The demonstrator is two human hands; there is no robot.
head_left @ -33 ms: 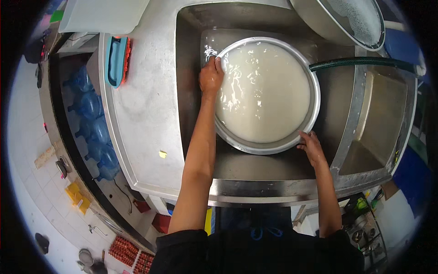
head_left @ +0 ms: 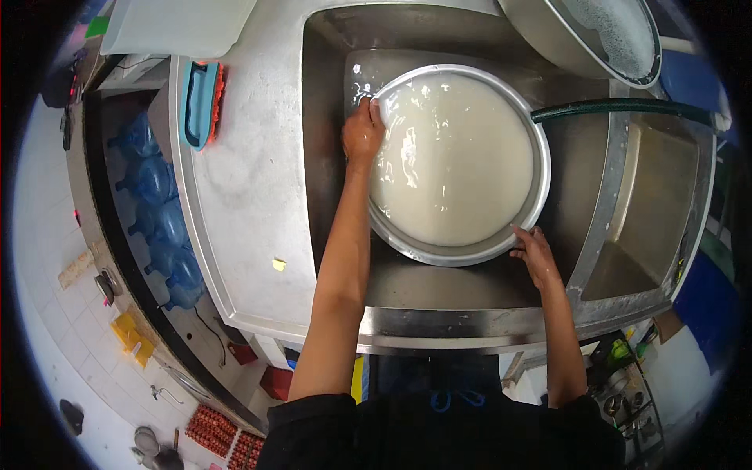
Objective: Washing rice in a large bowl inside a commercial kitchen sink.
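A wide round metal basin (head_left: 544, 176) full of cloudy white liquid (head_left: 450, 160) sits inside the stainless steel sink (head_left: 439, 286). My left hand (head_left: 363, 131) grips its rim at the upper left, thumb over the edge and the other fingers hidden outside. At the lower right, my right hand (head_left: 534, 252) holds the opposite side of the rim with its fingertips. The liquid's surface is rippled and bright with reflections, and nothing beneath it can be made out. The basin looks roughly level.
A dark green hose (head_left: 619, 107) reaches over the sink's right side, its end near the basin's rim. Behind it stands a large metal pot (head_left: 564, 35) with suds. On the left counter lie a blue-handled brush (head_left: 201, 106) and a yellow scrap (head_left: 279, 265), with a whitish plastic tub (head_left: 176, 27) behind.
The ripples and reflections on the liquid have shifted, and the basin has moved by a hair at most. Both hands keep their places on the rim.
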